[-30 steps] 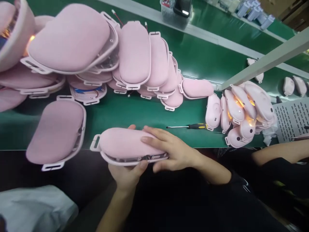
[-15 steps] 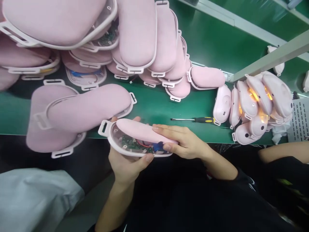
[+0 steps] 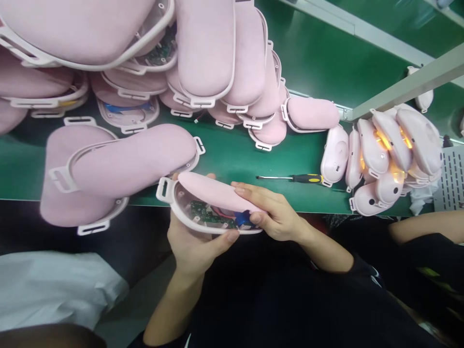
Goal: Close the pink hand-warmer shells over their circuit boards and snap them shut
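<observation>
Over green bench (image 3: 232,159), hands clasp pink unit (image 3: 213,200).

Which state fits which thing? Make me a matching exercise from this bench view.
Things:
1. screwdriver
2. pink device
3. glowing pink units
4. left hand

States:
A. stacked at the right, lit orange inside
B. lying alone on the green mat
C. cupping the shell from below
D. held half open, circuit board showing, right hand on its pink cover

Pairs: 1-B, 2-D, 3-A, 4-C
</observation>
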`<action>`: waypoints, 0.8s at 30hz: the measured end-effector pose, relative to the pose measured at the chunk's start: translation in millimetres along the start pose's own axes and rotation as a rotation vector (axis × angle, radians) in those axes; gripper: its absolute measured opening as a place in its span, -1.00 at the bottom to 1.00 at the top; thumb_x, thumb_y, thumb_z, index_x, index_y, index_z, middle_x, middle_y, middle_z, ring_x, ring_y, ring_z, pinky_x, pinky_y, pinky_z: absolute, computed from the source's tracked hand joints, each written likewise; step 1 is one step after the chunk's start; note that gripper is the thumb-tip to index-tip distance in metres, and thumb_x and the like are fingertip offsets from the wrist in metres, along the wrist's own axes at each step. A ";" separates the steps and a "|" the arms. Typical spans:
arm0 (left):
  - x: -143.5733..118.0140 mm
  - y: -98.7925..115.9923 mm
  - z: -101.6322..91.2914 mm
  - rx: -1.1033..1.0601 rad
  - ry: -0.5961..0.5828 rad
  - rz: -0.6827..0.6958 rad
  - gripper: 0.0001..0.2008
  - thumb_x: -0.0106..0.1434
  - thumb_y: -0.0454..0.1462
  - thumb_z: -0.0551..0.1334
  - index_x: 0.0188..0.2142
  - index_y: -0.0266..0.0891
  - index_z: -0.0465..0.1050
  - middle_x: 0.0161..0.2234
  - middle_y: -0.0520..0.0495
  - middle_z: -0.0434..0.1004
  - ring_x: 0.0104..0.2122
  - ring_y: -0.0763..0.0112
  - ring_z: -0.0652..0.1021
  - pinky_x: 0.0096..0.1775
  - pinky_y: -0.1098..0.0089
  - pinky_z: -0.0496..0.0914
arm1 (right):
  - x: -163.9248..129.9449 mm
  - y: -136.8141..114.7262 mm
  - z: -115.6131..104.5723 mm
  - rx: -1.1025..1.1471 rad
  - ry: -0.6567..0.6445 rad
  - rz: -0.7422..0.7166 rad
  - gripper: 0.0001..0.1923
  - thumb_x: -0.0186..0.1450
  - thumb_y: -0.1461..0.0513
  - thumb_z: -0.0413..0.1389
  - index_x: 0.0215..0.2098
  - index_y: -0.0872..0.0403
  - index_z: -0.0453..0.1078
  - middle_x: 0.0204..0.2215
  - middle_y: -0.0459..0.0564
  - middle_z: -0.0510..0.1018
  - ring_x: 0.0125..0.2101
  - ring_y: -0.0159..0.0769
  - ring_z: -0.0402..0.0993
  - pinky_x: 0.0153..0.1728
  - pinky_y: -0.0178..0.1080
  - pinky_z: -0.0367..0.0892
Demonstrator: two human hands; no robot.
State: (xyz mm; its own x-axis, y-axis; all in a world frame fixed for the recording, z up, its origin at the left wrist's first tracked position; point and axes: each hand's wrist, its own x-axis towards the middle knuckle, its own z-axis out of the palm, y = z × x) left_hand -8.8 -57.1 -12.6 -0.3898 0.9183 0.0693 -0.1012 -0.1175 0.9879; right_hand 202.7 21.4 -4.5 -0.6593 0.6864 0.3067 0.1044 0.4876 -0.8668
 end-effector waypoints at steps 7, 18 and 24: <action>2.0 -1.8 2.1 -0.040 -0.047 0.032 0.08 0.11 -0.08 0.78 0.55 0.00 0.42 0.42 -0.32 0.63 0.33 -0.15 0.71 0.25 0.04 0.71 | -0.2 0.2 -5.0 -0.055 -0.041 -0.022 -0.37 0.77 -0.04 -0.03 0.72 -0.13 0.18 0.55 0.07 0.53 0.55 -0.23 0.48 0.55 -0.11 0.45; 28.9 16.2 -10.1 0.062 -0.402 0.013 -0.16 0.39 -0.16 0.56 0.59 0.08 0.38 0.41 -0.27 0.65 0.26 -0.15 0.75 0.29 -0.09 0.70 | 21.2 -5.2 -22.2 -0.131 -0.039 -0.117 -0.58 0.65 -0.06 0.25 0.35 -0.11 0.63 0.32 0.12 0.72 0.37 -0.11 0.63 0.48 0.04 0.47; 70.2 14.7 -5.5 0.319 -0.226 0.618 -0.26 0.17 -0.08 0.68 0.33 -0.02 0.69 0.05 -0.14 0.80 -0.06 0.00 0.79 0.00 0.06 0.77 | 57.2 -1.9 -20.1 0.437 0.049 0.162 -0.26 0.48 -0.29 0.36 0.35 0.02 0.66 0.31 0.20 0.75 0.32 0.03 0.71 0.37 0.02 0.60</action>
State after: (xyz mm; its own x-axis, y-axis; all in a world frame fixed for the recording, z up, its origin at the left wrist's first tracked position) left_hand -42.7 3.5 6.1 -0.0869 0.7795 0.6203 0.3615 -0.5556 0.7488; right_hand 179.8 70.6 22.6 -0.6237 0.7646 0.1627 -0.1274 0.1059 -0.9862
